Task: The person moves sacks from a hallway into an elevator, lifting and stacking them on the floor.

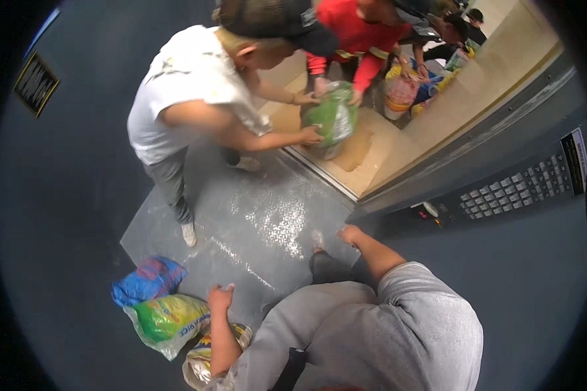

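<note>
1. Position: the left hand [220, 297] hangs open at lower centre of the frame, fingers loosely spread, holding nothing. It is just above the green sack [169, 320] and a pale sack [199, 360] on the floor at lower left.
2. The right hand [347, 233] sits near centre, by the door frame below the button panel [522, 186]. Whether its grip is closed on anything cannot be told.
3. A blue sack [147, 280] lies touching the green sack at its upper left.
4. Handling judgement: take such filled sacks by the gathered neck or under the bulge; the glossy film looks slippery and the contents will shift.
5. Materials: the sacks are soft, rounded, shiny plastic. The floor [267, 221] is embossed metal plate with a reflective sheen.
6. At upper centre another person in a white shirt holds a second green sack [332, 117] with both hands over the threshold.
</note>
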`<state>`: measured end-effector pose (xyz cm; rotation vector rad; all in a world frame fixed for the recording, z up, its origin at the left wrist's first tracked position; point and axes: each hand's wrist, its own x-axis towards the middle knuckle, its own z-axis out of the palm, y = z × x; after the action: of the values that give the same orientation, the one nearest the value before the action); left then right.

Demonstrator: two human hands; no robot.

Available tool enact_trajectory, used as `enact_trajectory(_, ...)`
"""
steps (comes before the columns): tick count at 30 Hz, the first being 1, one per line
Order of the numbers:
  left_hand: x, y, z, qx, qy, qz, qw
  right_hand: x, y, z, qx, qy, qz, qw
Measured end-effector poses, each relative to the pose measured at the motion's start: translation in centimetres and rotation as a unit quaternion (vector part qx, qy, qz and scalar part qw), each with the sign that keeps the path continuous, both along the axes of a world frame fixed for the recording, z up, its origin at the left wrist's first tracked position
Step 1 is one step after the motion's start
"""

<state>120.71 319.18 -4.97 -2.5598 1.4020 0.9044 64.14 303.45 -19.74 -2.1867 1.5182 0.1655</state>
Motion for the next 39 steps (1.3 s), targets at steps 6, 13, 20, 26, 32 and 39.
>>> enact_trajectory(6, -16.3, -14.9, 2.8, 0.038, 0.149, -0.086, 0.984, -3.9, -6.9, 13.6, 0.245, 0.003, -0.216, 0.945)
enact_trajectory(13, -22.8, -23.0, 0.3, 0.054, 0.189, -0.179, 0.964, -10.8, -12.1, 10.3, 0.235, -0.177, -0.504, 0.812)
enact_trajectory(20, -21.3, -25.3, 1.5, 0.031, 0.214, -0.181, 0.959, -10.4, -8.9, 3.5, 0.21, -0.214, -0.516, 0.802)
enact_trajectory(26, -15.6, -22.0, -0.1, 0.054, 0.206, -0.166, 0.963, -3.0, -7.0, 9.1, 0.251, -0.142, -0.498, 0.818)
enact_trajectory(32, -15.0, -20.9, 1.8, 0.078, 0.188, -0.167, 0.965, -1.2, -6.1, 7.4, 0.236, -0.203, -0.541, 0.781)
enact_trajectory(39, -20.9, -23.3, 2.0, 0.06, 0.231, -0.228, 0.944, -4.0, -7.3, 2.7, 0.206, -0.283, -0.52, 0.779)
